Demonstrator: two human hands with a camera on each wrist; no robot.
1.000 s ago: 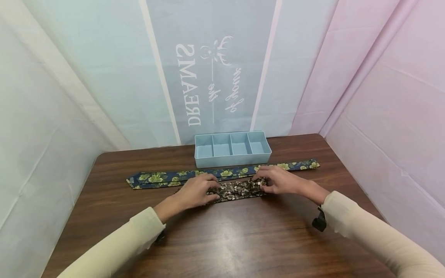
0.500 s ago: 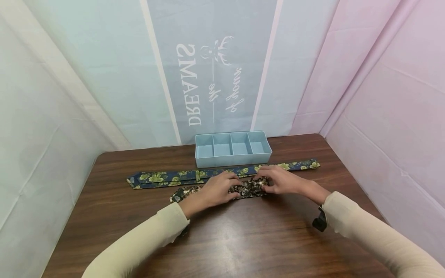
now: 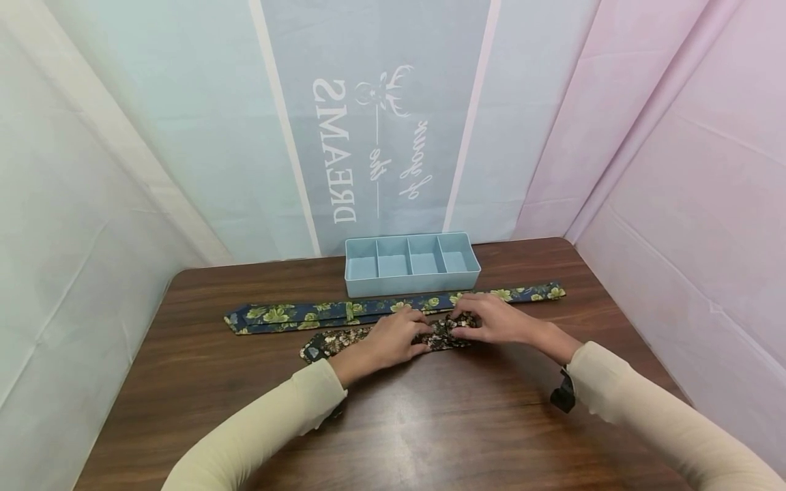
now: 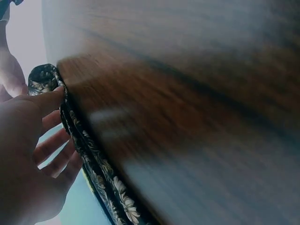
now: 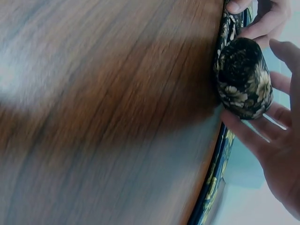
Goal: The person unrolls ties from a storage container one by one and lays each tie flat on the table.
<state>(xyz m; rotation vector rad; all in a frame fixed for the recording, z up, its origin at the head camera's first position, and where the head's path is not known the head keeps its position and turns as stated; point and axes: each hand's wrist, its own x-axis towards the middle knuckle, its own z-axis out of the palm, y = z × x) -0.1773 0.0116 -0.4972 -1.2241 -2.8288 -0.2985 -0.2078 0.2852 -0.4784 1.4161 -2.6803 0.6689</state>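
A black necktie (image 3: pixel 340 339) with cream flowers lies across the table, its pointed end at the left. Its right part is wound into a roll (image 5: pixel 246 86), upright on edge in the right wrist view. My right hand (image 3: pixel 499 322) holds this roll, fingers behind it and thumb on the near side. Just left of the roll, my left hand (image 3: pixel 393 339) grips the flat part of the tie, thumb at the near edge and fingers at the far edge. In the left wrist view the tie's layered edge (image 4: pixel 101 173) runs past the fingertips.
A blue necktie (image 3: pixel 276 314) with yellow-green flowers lies stretched out just behind the black one. Farther back stands a light blue tray (image 3: pixel 411 283) with several compartments. The brown wooden table (image 3: pixel 399 423) ends at a printed cloth backdrop (image 3: pixel 381 170).
My left hand has slid right along the black tie toward the right hand, uncovering the pointed left end. The tie's flat stretch between my hands has shortened. My right hand has barely moved.
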